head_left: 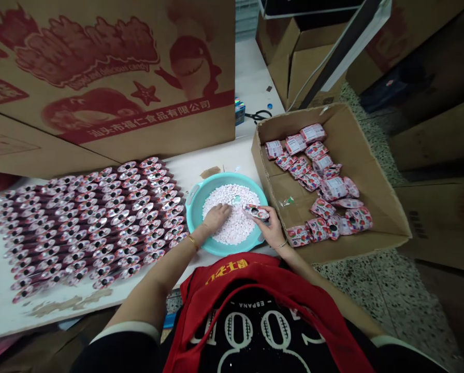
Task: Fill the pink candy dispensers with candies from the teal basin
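A turquoise basin (193, 228) on the table holds a heap of small white and pale pink candies (235, 233). Over the left part of the heap is my left hand (217, 217), its fingers closed and curled down among the candies; the fingertips are partly hidden. At the basin's right rim, my right hand (271, 228) grips a small printed candy packet (256, 212) between thumb and fingers. The packet is tilted, its end with a dark round opening turned up, above the candies.
Rows of similar packets (100, 228) stand at left, round openings up. An open cardboard box (375, 176) with several packets is at right. A large printed carton (111, 124) stands behind. Black scissors (260, 115) lie beyond the basin, near a blue cap (270, 106).
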The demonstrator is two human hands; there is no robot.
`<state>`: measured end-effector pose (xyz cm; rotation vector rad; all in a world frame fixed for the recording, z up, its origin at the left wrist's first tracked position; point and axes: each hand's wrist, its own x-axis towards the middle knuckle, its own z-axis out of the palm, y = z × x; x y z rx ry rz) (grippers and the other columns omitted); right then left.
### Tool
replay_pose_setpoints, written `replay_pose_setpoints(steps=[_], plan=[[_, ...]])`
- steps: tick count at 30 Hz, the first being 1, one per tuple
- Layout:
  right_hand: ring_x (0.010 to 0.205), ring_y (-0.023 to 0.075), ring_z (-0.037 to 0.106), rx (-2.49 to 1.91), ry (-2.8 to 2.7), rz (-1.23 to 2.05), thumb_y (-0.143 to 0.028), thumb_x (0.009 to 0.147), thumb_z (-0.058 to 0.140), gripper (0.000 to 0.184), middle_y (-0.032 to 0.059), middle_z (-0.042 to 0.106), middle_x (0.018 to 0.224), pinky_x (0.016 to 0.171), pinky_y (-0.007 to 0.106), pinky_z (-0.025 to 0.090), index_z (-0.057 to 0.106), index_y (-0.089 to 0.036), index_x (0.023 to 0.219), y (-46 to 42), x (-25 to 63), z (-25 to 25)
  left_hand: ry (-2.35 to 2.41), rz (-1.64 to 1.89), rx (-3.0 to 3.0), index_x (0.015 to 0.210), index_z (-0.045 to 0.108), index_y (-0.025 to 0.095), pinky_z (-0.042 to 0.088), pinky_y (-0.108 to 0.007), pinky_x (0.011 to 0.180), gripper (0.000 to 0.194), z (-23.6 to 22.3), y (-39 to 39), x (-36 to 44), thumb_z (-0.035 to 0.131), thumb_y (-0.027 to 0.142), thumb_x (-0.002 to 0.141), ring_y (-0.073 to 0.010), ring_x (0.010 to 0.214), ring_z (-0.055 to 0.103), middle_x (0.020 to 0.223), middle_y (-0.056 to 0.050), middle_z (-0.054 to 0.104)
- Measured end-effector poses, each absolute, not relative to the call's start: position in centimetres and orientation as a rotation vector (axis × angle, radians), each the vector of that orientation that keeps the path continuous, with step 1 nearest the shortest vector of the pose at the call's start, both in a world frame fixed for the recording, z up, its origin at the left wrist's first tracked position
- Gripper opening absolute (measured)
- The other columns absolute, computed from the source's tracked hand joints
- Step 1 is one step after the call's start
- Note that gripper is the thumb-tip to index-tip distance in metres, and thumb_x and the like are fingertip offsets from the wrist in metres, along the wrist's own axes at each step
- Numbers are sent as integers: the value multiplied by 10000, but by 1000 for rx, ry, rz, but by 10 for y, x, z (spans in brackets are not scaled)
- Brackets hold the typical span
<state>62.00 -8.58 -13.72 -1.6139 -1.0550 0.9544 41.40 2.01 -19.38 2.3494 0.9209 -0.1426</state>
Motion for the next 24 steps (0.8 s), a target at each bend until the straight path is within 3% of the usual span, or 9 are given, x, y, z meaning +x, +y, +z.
replay_pose_setpoints(steps=[8, 16, 24], plan=[[969, 192, 591, -1577, -929, 950, -383, 750, 718, 414, 36, 608, 1040, 913, 354, 466, 536, -228, 1088, -75, 618, -141, 808, -3, 2073, 1176, 530, 182, 470, -341, 898, 324, -189, -19, 413, 455, 149, 863, -191, 970, 557, 1059, -79, 590], [983, 220, 597, -1620, -1068, 891, -378, 769, 684, 340, 51, 633, 1044, 914, 377, 463, 564, -233, 1052, -68, 614, -135, 769, 214, 2007, 1180, 501, 199, 464, -371, 934, 280, -113, 5, 360, 470, 246, 905, -203, 1038, 558, 1108, -95, 586], [1111, 274, 556, -1516, -1513, 845, -213, 811, 568, 303, 80, 631, 1138, 995, 479, 422, 575, -270, 1108, -67, 600, -131, 942, -204, 2462, 1102, 538, 167, 495, -347, 753, 231, -33, 19, 390, 406, 176, 914, -228, 891, 598, 971, -103, 592]])
